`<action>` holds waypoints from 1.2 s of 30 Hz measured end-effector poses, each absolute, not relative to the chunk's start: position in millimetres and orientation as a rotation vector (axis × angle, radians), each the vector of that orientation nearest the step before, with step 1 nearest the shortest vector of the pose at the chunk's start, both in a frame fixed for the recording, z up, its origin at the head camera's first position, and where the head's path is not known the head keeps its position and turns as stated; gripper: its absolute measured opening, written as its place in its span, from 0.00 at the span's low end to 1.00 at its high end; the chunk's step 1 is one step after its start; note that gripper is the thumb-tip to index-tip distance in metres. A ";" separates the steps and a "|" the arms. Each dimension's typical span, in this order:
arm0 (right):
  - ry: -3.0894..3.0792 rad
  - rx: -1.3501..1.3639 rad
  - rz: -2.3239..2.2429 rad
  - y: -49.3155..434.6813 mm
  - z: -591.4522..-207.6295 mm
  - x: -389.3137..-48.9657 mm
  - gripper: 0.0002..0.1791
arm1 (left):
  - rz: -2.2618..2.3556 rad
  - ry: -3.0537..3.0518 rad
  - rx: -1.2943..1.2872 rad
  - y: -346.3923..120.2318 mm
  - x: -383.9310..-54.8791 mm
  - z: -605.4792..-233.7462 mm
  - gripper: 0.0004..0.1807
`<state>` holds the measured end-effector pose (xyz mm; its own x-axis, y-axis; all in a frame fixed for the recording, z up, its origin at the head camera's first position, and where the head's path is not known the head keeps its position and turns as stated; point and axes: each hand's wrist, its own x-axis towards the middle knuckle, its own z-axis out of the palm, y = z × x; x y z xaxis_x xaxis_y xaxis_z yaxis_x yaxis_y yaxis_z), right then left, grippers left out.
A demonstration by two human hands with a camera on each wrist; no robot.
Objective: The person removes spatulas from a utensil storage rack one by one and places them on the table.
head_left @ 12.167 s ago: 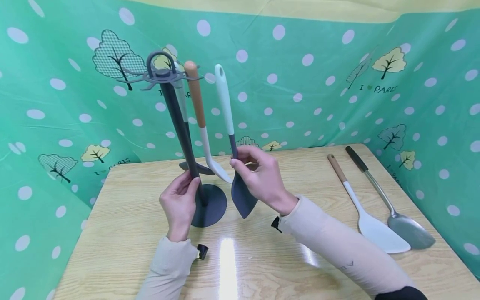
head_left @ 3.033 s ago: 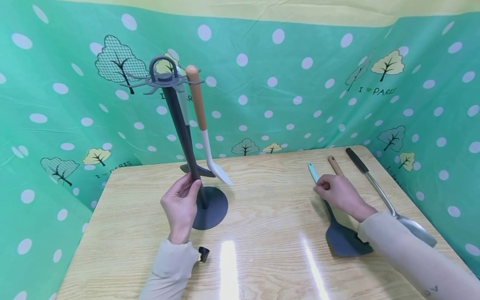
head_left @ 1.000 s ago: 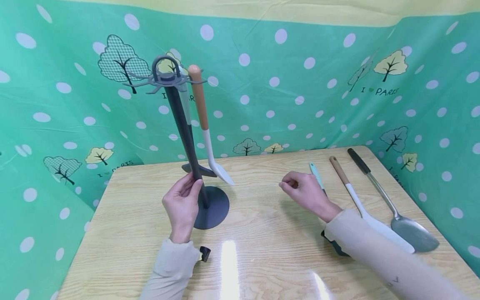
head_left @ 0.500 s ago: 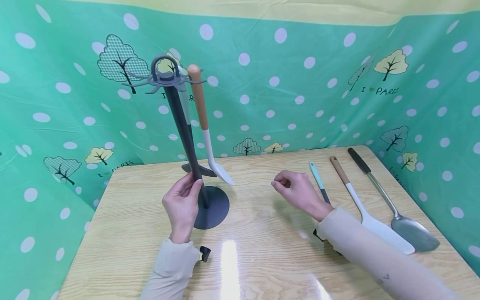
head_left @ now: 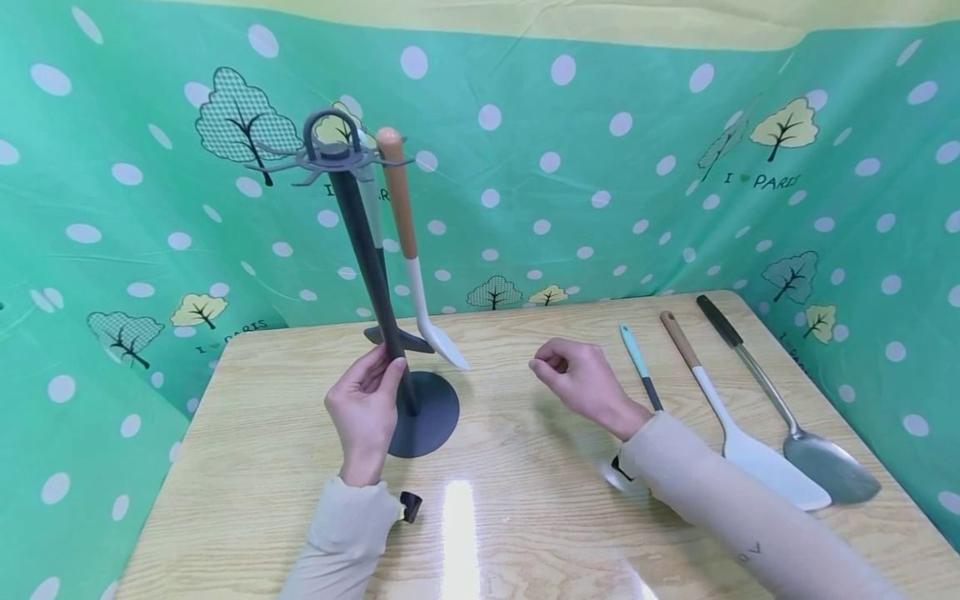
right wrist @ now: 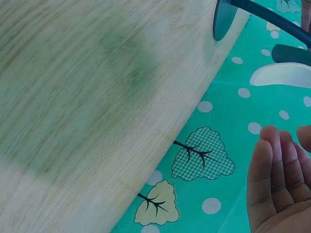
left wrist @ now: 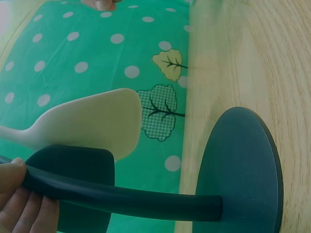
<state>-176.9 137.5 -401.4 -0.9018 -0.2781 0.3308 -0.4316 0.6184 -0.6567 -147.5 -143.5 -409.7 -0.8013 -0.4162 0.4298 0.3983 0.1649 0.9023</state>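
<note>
Black utensil stand [head_left: 369, 258]: gripped low by the fingers of the left hand [head_left: 365, 404], base on the surface [head_left: 525, 500]. Fingers of the right hand [head_left: 588, 383]: released, loosely bent. Just past the left fingers, hanging: orange-handled white spatula [head_left: 408, 248], dark turner [head_left: 415, 342]. Right of the right fingers, lying: mint-handled spatula [head_left: 636, 357], white turner [head_left: 765, 467]; farthest, metal turner [head_left: 828, 467].

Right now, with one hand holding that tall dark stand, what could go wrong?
The tall stand might tip if the left hand bumped or pulled it: the orange-handled utensil and the pale-handled one both hang toward its far side. Also, the right sleeve passes over the mint-handled spatula lying on the table, so it might nudge it.
</note>
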 end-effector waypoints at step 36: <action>-2.487 0.683 1.282 87.0 -386.2 -187.0 0.03 | -1.663 -1.843 -0.013 -136.9 -137.1 -391.2 0.15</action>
<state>-187.0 87.0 -386.2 -0.8557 -0.2876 0.4303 -0.5173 0.4999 -0.6946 -137.1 -136.9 -391.2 -0.7906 -0.4034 0.4606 0.4168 0.1964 0.8875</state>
